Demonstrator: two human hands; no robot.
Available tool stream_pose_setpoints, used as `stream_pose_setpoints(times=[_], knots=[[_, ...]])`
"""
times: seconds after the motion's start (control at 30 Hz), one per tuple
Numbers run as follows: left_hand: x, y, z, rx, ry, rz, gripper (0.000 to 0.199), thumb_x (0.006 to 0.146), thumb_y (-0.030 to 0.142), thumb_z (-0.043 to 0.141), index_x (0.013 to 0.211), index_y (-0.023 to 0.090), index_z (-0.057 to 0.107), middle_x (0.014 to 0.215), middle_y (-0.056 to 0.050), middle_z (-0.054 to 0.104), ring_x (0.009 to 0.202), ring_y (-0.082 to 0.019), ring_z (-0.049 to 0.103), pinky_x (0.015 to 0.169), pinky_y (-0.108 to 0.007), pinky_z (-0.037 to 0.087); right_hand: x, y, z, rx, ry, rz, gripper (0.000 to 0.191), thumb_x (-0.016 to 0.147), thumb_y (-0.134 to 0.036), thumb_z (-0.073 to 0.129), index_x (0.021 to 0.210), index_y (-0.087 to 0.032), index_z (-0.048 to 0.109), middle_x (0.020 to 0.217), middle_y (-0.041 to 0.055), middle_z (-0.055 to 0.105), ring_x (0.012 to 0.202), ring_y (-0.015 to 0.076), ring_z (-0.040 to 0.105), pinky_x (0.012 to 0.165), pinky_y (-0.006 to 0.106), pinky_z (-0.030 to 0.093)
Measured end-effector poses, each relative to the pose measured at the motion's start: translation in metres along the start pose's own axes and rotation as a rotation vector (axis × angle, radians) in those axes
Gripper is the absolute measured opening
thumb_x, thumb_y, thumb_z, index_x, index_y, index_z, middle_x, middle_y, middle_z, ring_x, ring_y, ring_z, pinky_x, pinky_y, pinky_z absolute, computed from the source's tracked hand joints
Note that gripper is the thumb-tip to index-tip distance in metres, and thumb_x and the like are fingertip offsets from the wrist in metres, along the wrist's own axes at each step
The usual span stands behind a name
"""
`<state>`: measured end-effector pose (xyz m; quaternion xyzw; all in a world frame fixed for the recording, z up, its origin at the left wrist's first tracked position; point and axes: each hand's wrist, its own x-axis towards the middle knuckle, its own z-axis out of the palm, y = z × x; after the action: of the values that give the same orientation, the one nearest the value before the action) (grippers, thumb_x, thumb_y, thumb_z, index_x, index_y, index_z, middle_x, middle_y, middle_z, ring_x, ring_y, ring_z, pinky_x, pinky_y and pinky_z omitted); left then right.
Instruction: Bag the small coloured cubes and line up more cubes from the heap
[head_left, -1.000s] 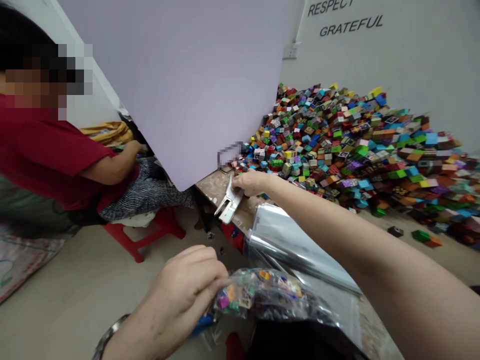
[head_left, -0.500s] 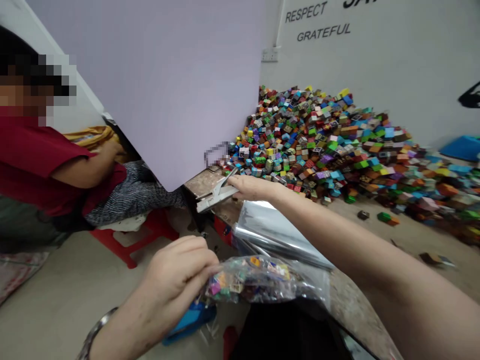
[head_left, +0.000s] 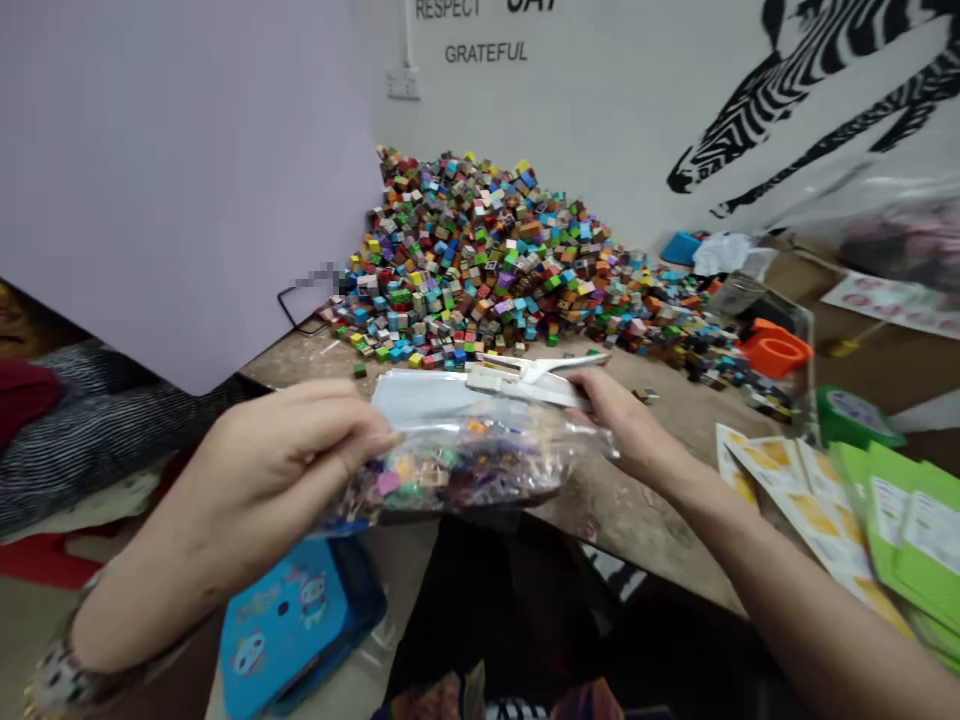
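Observation:
My left hand [head_left: 292,470] pinches the left upper corner of a clear plastic bag [head_left: 480,470]. Small colourful pieces fill the bag, which hangs at the table's near edge. My right hand [head_left: 619,415] is closed round one end of a white hand-held bag sealer [head_left: 525,380], a long clamp with a lever on top. The sealer lies along the bag's upper edge; whether its jaws grip the film I cannot tell. Behind the bag is a stack of silvery plastic film [head_left: 412,390] on the table.
A big heap of small coloured blocks [head_left: 480,250] covers the back of the table [head_left: 667,540]. Yellow-and-white packets [head_left: 810,500], green packets [head_left: 907,510], and an orange tape dispenser [head_left: 776,348] sit right. A pale panel [head_left: 187,180] and a seated person [head_left: 45,450] are left; a blue stool [head_left: 292,620] stands below.
My view has turned right. My right hand has brought the sealer from beyond the bag, on the left, back over the bag's top edge. The left hand still pinches the bag.

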<state>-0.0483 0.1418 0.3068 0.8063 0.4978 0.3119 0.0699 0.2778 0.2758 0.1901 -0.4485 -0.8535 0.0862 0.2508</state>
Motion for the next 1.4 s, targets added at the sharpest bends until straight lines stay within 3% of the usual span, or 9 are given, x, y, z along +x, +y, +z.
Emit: stream_pose_setpoints(times=[0.2,0.4,0.53,0.7,0.8,0.9,1.03,1.2,1.4], knots=[[0.052,0.026,0.022,-0.065,-0.027,0.055,0.029,0.091,0.034,0.052,0.066,0.026,0.064,0.068,0.001,0.061,0.064,-0.016,0.051,0.059,-0.029,0.039,-0.097,0.039,-0.008,0.007,0.017,0.34,0.029,0.087,-0.034,0.05,0.111,-0.019,0.056,0.108,0.0148,0.069,0.098,0.0287,0.066,0.084,0.042,0.052],[0.096,0.046,0.046,-0.027,-0.009,0.095,0.024,0.087,0.029,0.056,0.069,0.016,0.064,0.069,0.001,0.061,0.067,-0.01,0.05,0.066,-0.023,0.037,-0.137,0.05,-0.011,-0.031,-0.054,0.485,0.028,0.087,-0.031,0.048,0.11,-0.018,0.057,0.109,0.0143,0.069,0.1,0.0275,0.066,0.085,0.039,0.051],[0.114,0.05,0.062,-0.025,-0.026,0.059,0.023,0.087,0.028,0.056,0.07,0.014,0.064,0.072,0.0,0.062,0.07,-0.009,0.048,0.069,-0.022,0.037,-0.141,0.048,-0.014,-0.082,-0.201,0.593,0.027,0.092,-0.032,0.048,0.111,-0.015,0.06,0.108,0.0149,0.07,0.099,0.0266,0.067,0.083,0.035,0.049],[0.129,0.053,0.075,-0.007,-0.033,0.037,0.023,0.089,0.027,0.057,0.075,0.01,0.065,0.076,0.0,0.063,0.071,-0.008,0.046,0.073,-0.022,0.037,-0.13,0.041,-0.016,-0.229,-0.339,0.563,0.036,0.098,-0.044,0.048,0.111,-0.013,0.062,0.109,0.0166,0.07,0.102,0.0293,0.065,0.084,0.036,0.046],[0.137,0.056,0.078,-0.003,-0.014,0.022,0.022,0.088,0.026,0.059,0.074,0.01,0.064,0.073,0.001,0.062,0.071,-0.008,0.047,0.07,-0.021,0.036,-0.128,0.038,-0.012,-0.39,-0.279,0.49,0.04,0.093,-0.051,0.057,0.107,-0.014,0.064,0.112,0.0183,0.068,0.106,0.0333,0.061,0.085,0.04,0.045],[0.144,0.058,0.08,0.003,-0.001,0.016,0.021,0.087,0.025,0.06,0.073,0.01,0.065,0.07,0.002,0.06,0.07,-0.008,0.048,0.067,-0.021,0.035,-0.131,0.038,-0.007,-0.495,-0.141,0.392,0.045,0.088,-0.055,0.062,0.112,-0.016,0.063,0.128,0.0208,0.061,0.117,0.0371,0.054,0.086,0.045,0.044],[0.152,0.06,0.085,0.016,-0.006,0.027,0.021,0.087,0.024,0.058,0.075,0.009,0.066,0.068,0.002,0.058,0.068,-0.007,0.045,0.067,-0.021,0.034,-0.138,0.052,-0.004,-0.419,-0.104,0.302,0.044,0.088,-0.051,0.063,0.115,-0.017,0.061,0.148,0.0196,0.05,0.133,0.0376,0.044,0.097,0.05,0.04],[0.167,0.058,0.099,-0.024,-0.002,0.01,0.019,0.082,0.025,0.061,0.068,0.013,0.064,0.066,0.0,0.058,0.068,-0.011,0.049,0.073,-0.027,0.04,-0.138,0.067,-0.005,-0.286,-0.158,0.332,0.039,0.088,-0.05,0.063,0.112,-0.019,0.062,0.135,0.0152,0.061,0.122,0.0338,0.054,0.097,0.048,0.039],[0.188,0.053,0.121,-0.064,-0.01,0.019,0.018,0.079,0.028,0.061,0.064,0.017,0.062,0.062,0.0,0.056,0.069,-0.014,0.052,0.076,-0.031,0.043,-0.126,0.057,-0.005,-0.314,-0.195,0.415,0.04,0.088,-0.053,0.06,0.107,-0.019,0.066,0.123,0.0137,0.064,0.118,0.0335,0.054,0.094,0.047,0.04]])
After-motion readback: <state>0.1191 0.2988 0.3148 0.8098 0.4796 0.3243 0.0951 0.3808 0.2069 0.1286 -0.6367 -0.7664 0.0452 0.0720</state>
